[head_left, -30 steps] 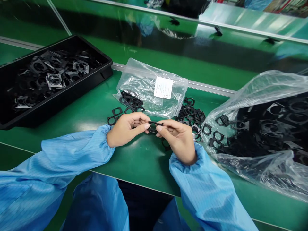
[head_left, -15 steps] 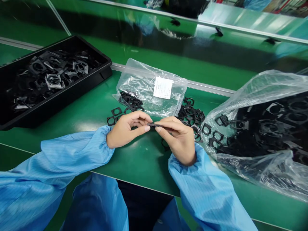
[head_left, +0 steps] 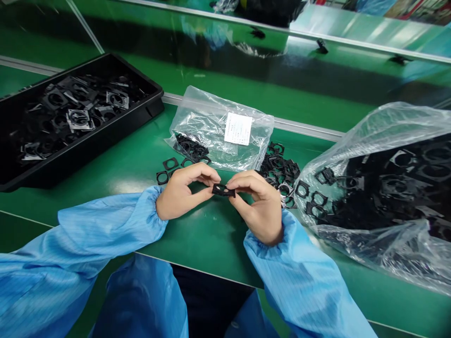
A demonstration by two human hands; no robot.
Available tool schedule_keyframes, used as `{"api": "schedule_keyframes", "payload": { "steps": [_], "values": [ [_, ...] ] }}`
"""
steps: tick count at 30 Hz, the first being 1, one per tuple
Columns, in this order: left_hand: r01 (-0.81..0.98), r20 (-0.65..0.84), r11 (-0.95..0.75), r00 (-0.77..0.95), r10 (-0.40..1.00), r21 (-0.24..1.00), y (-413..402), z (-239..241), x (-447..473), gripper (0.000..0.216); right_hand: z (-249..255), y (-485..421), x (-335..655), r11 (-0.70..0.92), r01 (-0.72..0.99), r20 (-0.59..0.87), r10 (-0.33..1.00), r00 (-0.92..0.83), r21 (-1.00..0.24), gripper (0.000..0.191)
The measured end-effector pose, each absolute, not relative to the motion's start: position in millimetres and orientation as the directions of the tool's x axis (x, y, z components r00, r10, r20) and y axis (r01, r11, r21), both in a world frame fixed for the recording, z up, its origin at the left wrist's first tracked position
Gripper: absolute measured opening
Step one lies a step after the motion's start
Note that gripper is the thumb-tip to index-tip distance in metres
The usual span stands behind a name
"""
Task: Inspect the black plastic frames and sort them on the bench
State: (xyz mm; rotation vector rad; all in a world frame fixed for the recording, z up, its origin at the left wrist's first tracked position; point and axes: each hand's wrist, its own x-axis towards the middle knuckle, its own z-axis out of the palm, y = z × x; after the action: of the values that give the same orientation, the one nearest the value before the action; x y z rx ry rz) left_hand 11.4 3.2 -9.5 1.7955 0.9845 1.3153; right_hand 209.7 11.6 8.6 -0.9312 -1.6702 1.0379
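Observation:
A small black square frame with a round hole (head_left: 229, 193) is held up between both hands above the green table (head_left: 197, 239). My left hand (head_left: 185, 190) pinches its left side between thumb and fingers. On the right side, my right hand (head_left: 260, 202) grips it the same way. The frame leans so that its flat face and part of the opening show. Behind my left hand lie several thin black square rings (head_left: 162, 177). A heap of black frame parts (head_left: 278, 166) lies just beyond my right hand.
At the left stands a black bin (head_left: 141, 110) full of similar frames. A clear plastic bag (head_left: 207, 110) with a white label (head_left: 238, 128) lies at the back, black rings at its mouth. A large open plastic bag (head_left: 380, 119) of black frames spreads across the right.
The black frame has been tipped from nearly edge-on so that its face and hole now show. Both hands keep hold of it, and the right hand has shifted slightly.

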Motion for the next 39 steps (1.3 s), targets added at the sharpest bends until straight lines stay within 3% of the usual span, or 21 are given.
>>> {"api": "schedule_keyframes", "payload": {
  "steps": [5, 10, 15, 20, 26, 34, 39],
  "values": [
    [0.221, 0.475, -0.517, 0.218, 0.853, 0.827, 4.9, -7.8, 11.2, 0.006, 8.6, 11.9, 210.2, 0.361, 0.126, 0.316, 0.907, -0.280, -0.924, 0.014],
    [0.217, 0.434, -0.464, 0.175, 0.884, 0.859, 6.1, -6.5, 11.4, 0.005, 8.7, 12.0, 209.0, 0.181, 0.079, 0.152, 0.948, -0.280, -0.980, 0.008],
    [0.185, 0.256, -0.278, 0.133, 0.958, 0.943, 7.3, -8.1, 11.3, 0.014, 11.6, 14.4, 207.4, -0.031, -0.022, -0.022, 0.951, -0.308, -0.999, 0.029],
    [0.147, 0.163, -0.182, 0.132, 0.978, 0.972, 9.4, -7.0, 12.7, 0.030, 15.3, 16.2, 208.5, -0.138, -0.073, -0.100, 0.918, -0.384, -0.988, 0.042],
    [0.123, 0.094, -0.112, 0.138, 0.986, 0.986, 9.0, -5.8, 13.1, 0.033, 13.6, 14.8, 208.0, -0.131, -0.076, -0.096, 0.929, -0.358, -0.988, 0.044],
    [0.052, 0.035, -0.047, 0.217, 0.976, 0.998, 8.1, -5.9, 11.4, 0.033, 14.0, 10.6, 205.2, 0.019, 0.035, 0.009, 0.964, -0.266, -0.999, 0.035],
    [-0.017, 0.030, -0.026, 0.302, 0.953, 1.000, 9.3, -2.1, 10.0, 0.037, 15.6, 11.8, 207.0, -0.029, -0.007, -0.026, 0.956, -0.291, -1.000, 0.040]
  ]
}}
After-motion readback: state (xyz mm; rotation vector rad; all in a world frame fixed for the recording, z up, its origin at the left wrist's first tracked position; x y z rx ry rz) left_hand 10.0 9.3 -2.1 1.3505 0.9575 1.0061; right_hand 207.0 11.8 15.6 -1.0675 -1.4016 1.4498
